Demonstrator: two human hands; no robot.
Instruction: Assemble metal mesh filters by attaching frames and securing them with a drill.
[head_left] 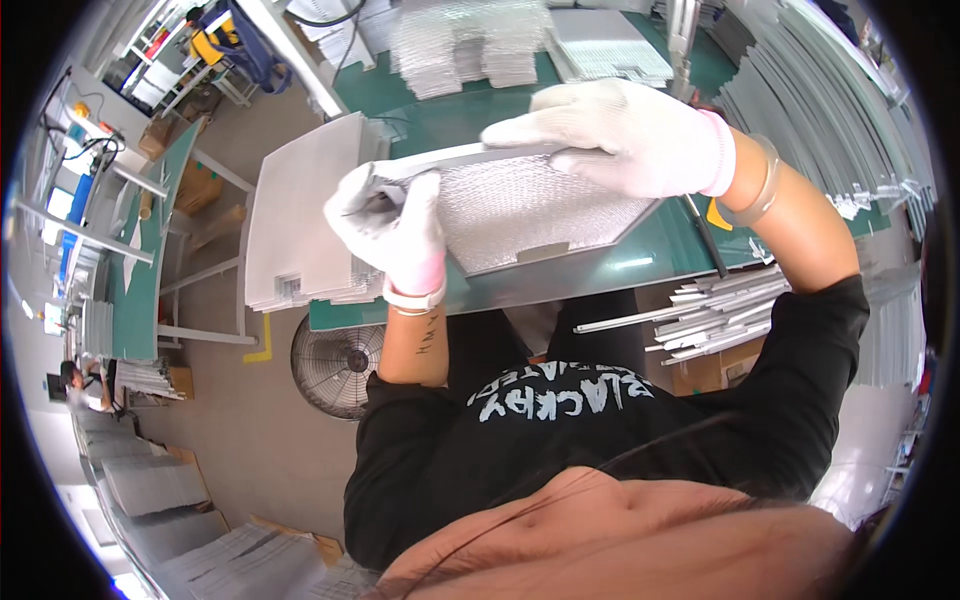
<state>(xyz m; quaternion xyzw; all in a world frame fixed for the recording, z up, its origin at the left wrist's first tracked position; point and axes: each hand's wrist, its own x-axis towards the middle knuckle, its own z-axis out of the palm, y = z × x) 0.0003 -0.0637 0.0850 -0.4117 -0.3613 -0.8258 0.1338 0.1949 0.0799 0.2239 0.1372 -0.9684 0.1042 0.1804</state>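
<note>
A silver mesh filter panel (530, 215) is tilted above the green worktable, with a pale frame strip (440, 160) along its far edge. My left hand (390, 215), in a white glove, is closed around the panel's left corner, thumb pressed on the near side. Along the far edge stretches my gloved right hand (625, 135), the edge between its long fingers and its thumb. The panel's far right corner is hidden behind that hand. A dark notch shows on the panel's near edge.
Stacked white panels (305, 210) stand at the table's left, and silver mesh sheets (465, 45) at the back. Long grey strips (800, 110) fill the right side. A dark rod (705, 235) lies near the front edge, above loose white strips (725, 310). A floor fan (345, 365) stands below.
</note>
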